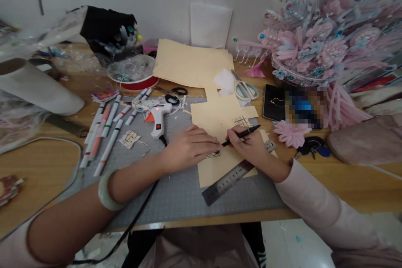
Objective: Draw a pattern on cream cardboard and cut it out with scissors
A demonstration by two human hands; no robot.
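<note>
My right hand (246, 144) is closed round a black pen (248, 131), its tip down at a sheet of tan card (209, 171). Flat on the same card lies my left hand (191, 146), fingers stretched toward the pen tip. A small black-lined drawing (214, 154) shows partly from under its fingertips. Beneath my right wrist a steel ruler (224, 182) lies slantwise across the card and the mat. Above that hand sits a cut piece with black line patterns (241, 122).
A white glue gun (158, 122), markers (108, 147) and black-handled scissors (172, 99) lie left on the grey cutting mat (169, 201). Farther back are stacked card (188, 63) and pale-handled scissors (246, 91). A phone (272, 102), keys (310, 146) and a pink beaded headdress (320, 50) occupy the right.
</note>
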